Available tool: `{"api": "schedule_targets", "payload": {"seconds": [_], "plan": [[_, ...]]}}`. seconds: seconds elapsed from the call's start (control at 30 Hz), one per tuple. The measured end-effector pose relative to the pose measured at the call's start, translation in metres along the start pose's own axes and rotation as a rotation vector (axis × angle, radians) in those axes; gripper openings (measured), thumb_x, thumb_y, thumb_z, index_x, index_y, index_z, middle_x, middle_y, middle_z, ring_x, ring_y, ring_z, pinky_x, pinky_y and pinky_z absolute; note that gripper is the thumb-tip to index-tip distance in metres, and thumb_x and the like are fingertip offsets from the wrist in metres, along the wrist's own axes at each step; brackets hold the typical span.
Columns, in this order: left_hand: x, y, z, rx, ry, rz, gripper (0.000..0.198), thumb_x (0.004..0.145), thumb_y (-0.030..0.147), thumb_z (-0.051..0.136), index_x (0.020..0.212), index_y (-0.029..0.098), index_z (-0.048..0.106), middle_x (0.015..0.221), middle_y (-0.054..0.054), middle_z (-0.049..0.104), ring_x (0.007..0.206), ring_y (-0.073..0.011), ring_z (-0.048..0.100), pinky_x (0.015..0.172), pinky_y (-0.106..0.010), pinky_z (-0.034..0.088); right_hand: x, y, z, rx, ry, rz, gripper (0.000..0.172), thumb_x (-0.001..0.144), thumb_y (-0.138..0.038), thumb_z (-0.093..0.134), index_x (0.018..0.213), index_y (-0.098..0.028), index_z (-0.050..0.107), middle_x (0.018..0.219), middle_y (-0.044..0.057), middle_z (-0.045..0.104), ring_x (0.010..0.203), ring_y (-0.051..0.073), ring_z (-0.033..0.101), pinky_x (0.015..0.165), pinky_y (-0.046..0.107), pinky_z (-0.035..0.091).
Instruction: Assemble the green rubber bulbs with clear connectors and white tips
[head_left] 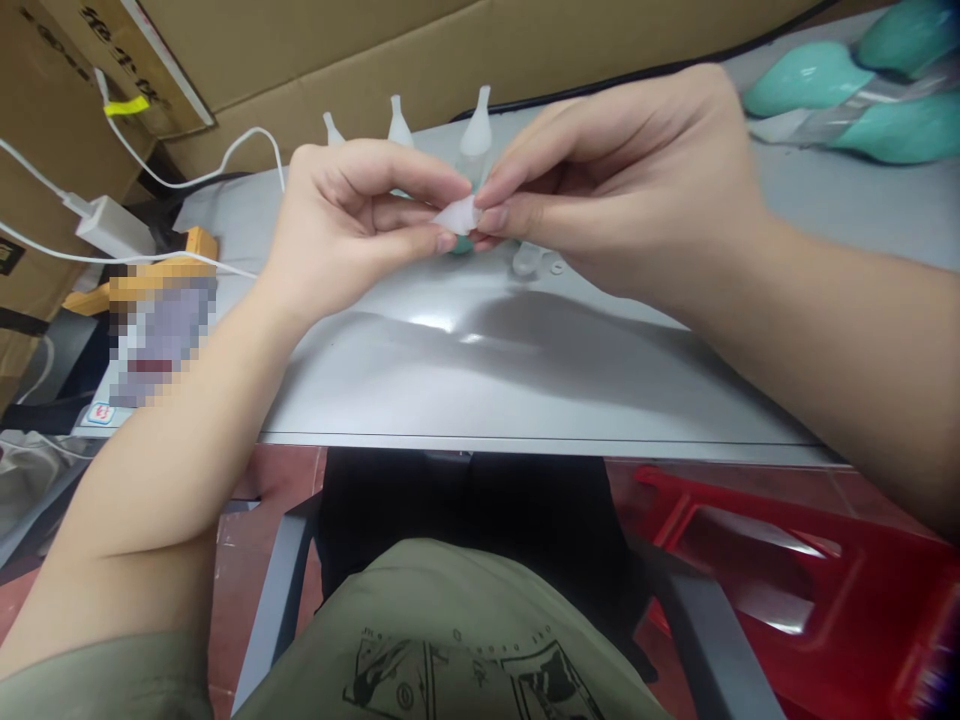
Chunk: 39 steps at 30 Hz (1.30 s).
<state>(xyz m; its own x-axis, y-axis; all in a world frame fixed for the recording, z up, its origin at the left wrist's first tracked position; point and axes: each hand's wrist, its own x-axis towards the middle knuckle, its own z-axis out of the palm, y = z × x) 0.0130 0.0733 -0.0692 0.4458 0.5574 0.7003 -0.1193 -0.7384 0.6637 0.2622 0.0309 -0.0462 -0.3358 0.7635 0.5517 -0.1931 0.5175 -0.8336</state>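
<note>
One broad, glossy stretch of the grey table [360, 395] runs back from its straight near edge. Cardboard [315, 60] borders the table's far side, and a red plastic piece [862, 600] shows beyond its near edge, rightward. Three white nozzles [478, 130] point up along the table's far side; green bulbs [892, 132] lie at its far right. Above the table, the left hand [341, 205] pinches a small white cone [454, 216] toward its narrow end while the right hand [652, 180] grips its wide end, the cone between their fingertips.
</note>
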Motion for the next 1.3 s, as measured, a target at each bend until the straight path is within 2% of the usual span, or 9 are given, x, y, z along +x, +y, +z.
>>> {"api": "schedule_targets", "payload": {"seconds": [0.1, 0.3, 0.5, 0.6, 0.7, 0.83, 1.07, 1.23, 1.3], "plan": [[-0.003, 0.0, 0.003, -0.006, 0.082, 0.072, 0.038, 0.082, 0.036, 0.12, 0.113, 0.028, 0.099, 0.105, -0.002, 0.093, 0.091, -0.0235, 0.091, 0.09, -0.036, 0.083, -0.001, -0.001, 0.0, 0.006, -0.001, -0.015, 0.021, 0.077, -0.015, 0.11, 0.083, -0.026, 0.093, 0.082, -0.003, 0.083, 0.078, 0.01, 0.078, 0.077, 0.021, 0.068], [-0.002, -0.006, -0.003, -0.043, -0.004, 0.0, 0.072, 0.056, 0.06, 0.128, 0.11, 0.024, 0.099, 0.1, -0.005, 0.09, 0.085, -0.0269, 0.085, 0.083, -0.042, 0.081, 0.001, -0.001, -0.003, 0.032, -0.056, 0.07, 0.017, 0.081, -0.016, 0.105, 0.084, -0.026, 0.092, 0.083, -0.002, 0.084, 0.078, 0.009, 0.079, 0.076, 0.018, 0.068], [-0.003, -0.001, 0.006, -0.045, 0.057, 0.084, 0.049, 0.076, 0.045, 0.123, 0.115, 0.027, 0.1, 0.107, -0.005, 0.092, 0.093, -0.0238, 0.092, 0.088, -0.031, 0.082, 0.005, 0.001, -0.006, 0.095, -0.102, 0.135, 0.018, 0.076, -0.021, 0.105, 0.081, -0.028, 0.09, 0.083, -0.002, 0.084, 0.077, 0.012, 0.081, 0.078, 0.02, 0.073], [-0.002, -0.016, 0.006, -0.025, 0.119, 0.095, 0.077, 0.061, 0.076, 0.122, 0.108, 0.02, 0.098, 0.096, -0.008, 0.087, 0.083, -0.0273, 0.089, 0.079, -0.04, 0.083, 0.006, 0.002, -0.005, 0.149, -0.108, 0.147, 0.025, 0.07, -0.019, 0.109, 0.082, -0.026, 0.088, 0.08, -0.003, 0.082, 0.075, 0.012, 0.081, 0.074, 0.019, 0.073], [-0.001, -0.02, 0.001, 0.025, 0.06, 0.056, 0.095, 0.05, 0.095, 0.113, 0.102, 0.018, 0.094, 0.092, -0.009, 0.083, 0.081, -0.0317, 0.088, 0.076, -0.047, 0.082, 0.006, 0.001, -0.003, 0.201, -0.121, 0.166, 0.028, 0.069, -0.019, 0.111, 0.085, -0.024, 0.088, 0.082, -0.002, 0.084, 0.077, 0.013, 0.083, 0.076, 0.02, 0.073], [-0.002, 0.003, 0.003, 0.144, 0.041, -0.086, 0.076, 0.065, 0.088, 0.113, 0.098, 0.022, 0.092, 0.101, -0.007, 0.085, 0.094, -0.0308, 0.087, 0.089, -0.047, 0.081, 0.005, 0.001, -0.001, 0.24, -0.125, 0.191, 0.023, 0.071, -0.015, 0.107, 0.084, -0.023, 0.09, 0.08, -0.003, 0.083, 0.077, 0.011, 0.082, 0.076, 0.019, 0.072], [0.01, 0.001, 0.001, 0.131, 0.028, -0.148, 0.08, 0.046, 0.089, 0.118, 0.079, 0.023, 0.088, 0.075, -0.004, 0.075, 0.075, -0.0266, 0.079, 0.071, -0.042, 0.074, 0.004, 0.004, -0.003, 0.287, -0.126, 0.234, 0.025, 0.073, -0.016, 0.109, 0.084, -0.017, 0.087, 0.081, 0.001, 0.083, 0.076, 0.012, 0.082, 0.077, 0.02, 0.072], [0.007, 0.008, 0.002, 0.215, 0.057, 0.062, 0.085, 0.049, 0.104, 0.106, 0.074, 0.025, 0.09, 0.069, -0.003, 0.073, 0.064, -0.0211, 0.072, 0.054, -0.036, 0.061, 0.003, 0.005, -0.003, 0.294, -0.111, 0.245, 0.026, 0.072, -0.016, 0.111, 0.083, -0.017, 0.088, 0.08, 0.001, 0.083, 0.075, 0.012, 0.082, 0.077, 0.02, 0.072], [0.004, 0.015, 0.003, 0.272, 0.018, 0.034, 0.07, 0.075, 0.092, 0.106, 0.09, 0.024, 0.097, 0.08, -0.004, 0.08, 0.071, -0.02, 0.075, 0.066, -0.036, 0.066, 0.003, 0.005, -0.003, 0.292, -0.108, 0.242, 0.028, 0.072, -0.018, 0.113, 0.083, -0.018, 0.087, 0.081, 0.0, 0.084, 0.076, 0.012, 0.082, 0.077, 0.02, 0.073]]}}
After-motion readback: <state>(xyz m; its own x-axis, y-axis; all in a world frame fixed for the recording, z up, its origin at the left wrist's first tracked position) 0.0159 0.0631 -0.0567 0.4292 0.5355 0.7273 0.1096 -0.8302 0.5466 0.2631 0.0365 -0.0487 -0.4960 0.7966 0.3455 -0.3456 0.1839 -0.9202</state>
